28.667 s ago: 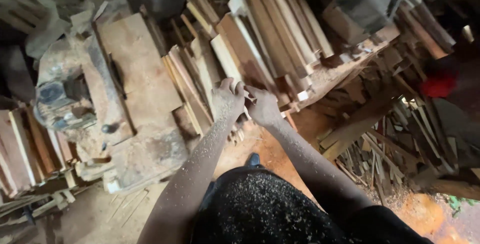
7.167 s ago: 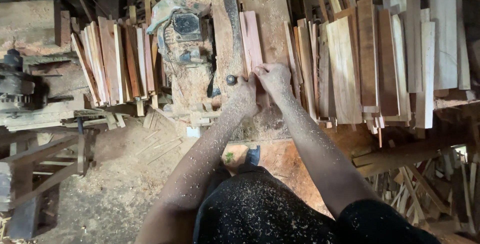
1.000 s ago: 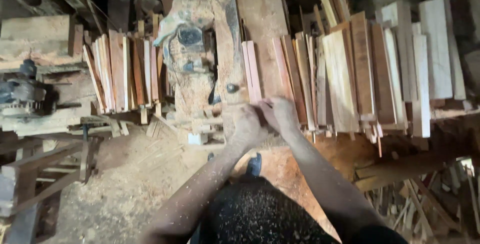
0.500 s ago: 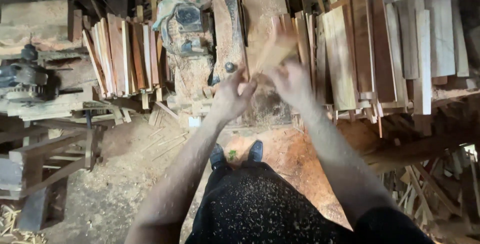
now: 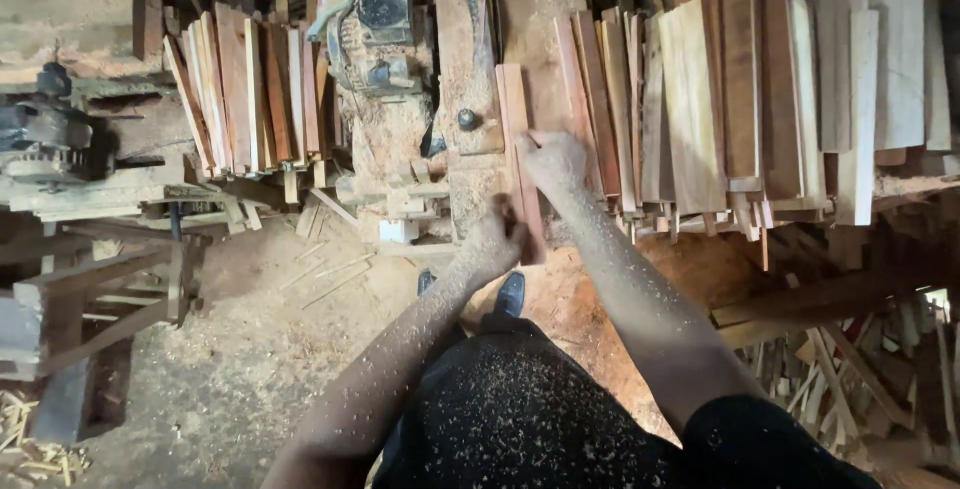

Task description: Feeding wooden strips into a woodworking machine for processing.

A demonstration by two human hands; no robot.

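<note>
— Around the bench, what is seen?

— To the right, pale and reddish boards (image 5: 700, 99) are stacked side by side; to the left, a second stack of slats (image 5: 250, 89). A sawdust-caked machine (image 5: 385, 59) is set just left of the hands, and sawdust is spread over the floor (image 5: 250, 349).

— And the narrow reddish strip (image 5: 520, 149)?

— It is laid lengthwise on the table. Its near end is gripped by the left hand (image 5: 490, 244), fingers curled around it. The right hand (image 5: 555, 159) is pressed on its right edge farther up, fingers bent together.
</note>
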